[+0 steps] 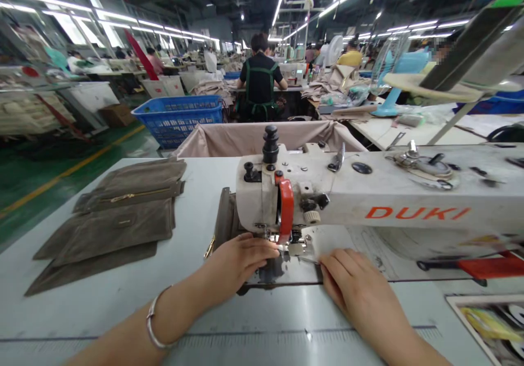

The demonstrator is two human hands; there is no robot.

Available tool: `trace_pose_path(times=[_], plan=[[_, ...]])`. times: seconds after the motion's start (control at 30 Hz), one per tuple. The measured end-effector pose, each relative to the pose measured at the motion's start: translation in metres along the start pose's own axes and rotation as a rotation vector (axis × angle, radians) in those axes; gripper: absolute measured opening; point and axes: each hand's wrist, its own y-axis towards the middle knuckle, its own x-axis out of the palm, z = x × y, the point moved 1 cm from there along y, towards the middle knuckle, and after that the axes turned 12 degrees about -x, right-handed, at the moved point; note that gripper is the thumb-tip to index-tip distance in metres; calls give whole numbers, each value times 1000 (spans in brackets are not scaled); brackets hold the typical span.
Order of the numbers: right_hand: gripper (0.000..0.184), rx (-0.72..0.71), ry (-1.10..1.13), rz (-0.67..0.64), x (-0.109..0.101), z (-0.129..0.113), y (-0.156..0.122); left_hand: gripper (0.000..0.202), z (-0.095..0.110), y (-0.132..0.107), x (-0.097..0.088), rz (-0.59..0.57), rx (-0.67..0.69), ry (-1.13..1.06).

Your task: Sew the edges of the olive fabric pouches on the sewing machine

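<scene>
A white sewing machine [409, 197] marked DUKI stands on the pale table [102, 306], with an orange guard at its head. My left hand [235, 262], a bangle on its wrist, lies flat on a dark fabric piece [224, 221] at the needle area, fingertips next to the presser foot [292, 243]. My right hand [352, 287] rests just right of the needle plate, its fingers pressed down on the machine bed. Whether fabric lies under the right fingers is unclear.
A stack of grey-brown fabric pieces with a zipper [118, 213] lies at the left of the table. Behind the machine hangs a cloth bin [245, 137]; further back are a blue basket [178, 116] and a person in black [260, 85]. A tray [491, 322] sits at the lower right.
</scene>
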Motion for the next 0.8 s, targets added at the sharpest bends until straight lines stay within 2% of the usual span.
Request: trace_pose_path(times=[0.07, 0.13, 0.2, 0.27, 0.5, 0.7, 0.8], plan=[[20, 73, 82, 14, -2, -6, 2, 37, -1, 1, 1, 8, 59, 28], [18, 212, 242, 7, -5, -16, 6, 41, -1, 2, 3, 4, 93, 64], [16, 351, 436, -33, -7, -28, 11, 43, -1, 1, 6, -3, 78, 97], [15, 427, 565, -84, -10, -40, 18, 43, -2, -1, 8, 7, 30, 111], [20, 492, 675, -167, -10, -58, 34, 19, 2, 3, 2, 20, -26, 43], [15, 571, 799, -242, -9, -69, 48, 34, -4, 6, 2, -51, -4, 13], [14, 596, 803, -230, -7, -73, 55, 24, -6, 6, 2, -67, -52, -35]])
